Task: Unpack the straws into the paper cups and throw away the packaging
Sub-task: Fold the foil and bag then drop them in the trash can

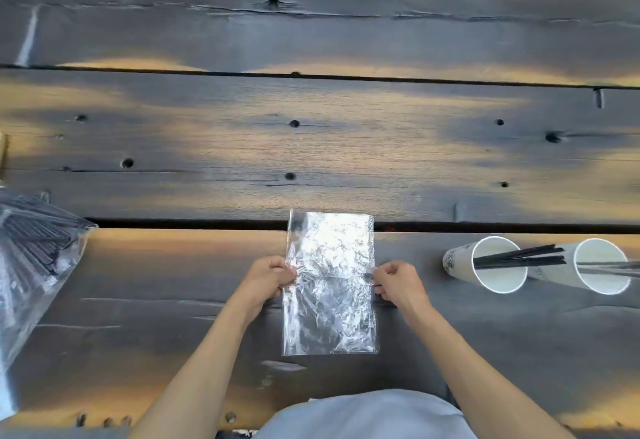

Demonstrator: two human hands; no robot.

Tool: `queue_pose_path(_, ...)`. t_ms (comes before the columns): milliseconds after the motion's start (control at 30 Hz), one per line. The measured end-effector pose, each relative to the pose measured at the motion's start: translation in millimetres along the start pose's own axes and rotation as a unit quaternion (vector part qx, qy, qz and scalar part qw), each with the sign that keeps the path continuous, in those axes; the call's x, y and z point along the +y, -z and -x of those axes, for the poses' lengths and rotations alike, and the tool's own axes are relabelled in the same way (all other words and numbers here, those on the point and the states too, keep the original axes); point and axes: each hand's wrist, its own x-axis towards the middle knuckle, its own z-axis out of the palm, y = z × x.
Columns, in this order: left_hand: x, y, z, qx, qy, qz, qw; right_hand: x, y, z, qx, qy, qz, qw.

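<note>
One view only, from the head camera, looking down on a dark plank table [346, 147].

Hidden or unclear:
- Large clear bag [31, 258] of black straws at 9 o'clock, cut off by the left edge; its straw count cannot be made out.
- Right-hand paper cup [601, 267] at 3 o'clock, partly cut by the frame edge; the straws in it run out of view.
- Fingertips of both hands are tucked under or behind the plastic and mostly hidden.
- Something small and dark shows at the right hand's fingers; what it is cannot be told.

Hands:
- Left hand [268, 277]: fingers curled, pinching the left edge of the empty clear wrapper [330, 282] about halfway along its length. Forearm enters from 7 o'clock.
- Right hand [396, 284]: fingers curled, pinching the wrapper's right edge at the same level. Forearm enters from 5 o'clock.
- Wrapper lies flat and crinkled at centre, long axis running from 12 to 6 o'clock, its far end crossing a gap between planks.

Cups:
- Left-hand paper cup [491, 265], white, just beside the other, holds black straws [519, 256] leaning toward 3 o'clock.

Writing:
- Dark print on the left cup's outer wall, too small to read.
</note>
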Motion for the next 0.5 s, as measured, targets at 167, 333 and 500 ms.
queue_pose_path(167,-2,3,7,0.0,0.002,0.117,0.993,-11,-4,5,-0.086,0.002,-0.1,0.991)
queue_pose_path(333,-3,9,16,0.006,0.003,0.246,0.969,-20,-17,4,-0.085,0.018,-0.027,0.996)
queue_pose_path(500,-9,15,30,-0.005,-0.01,0.285,0.958,-18,-18,9,-0.165,0.048,-0.123,0.977)
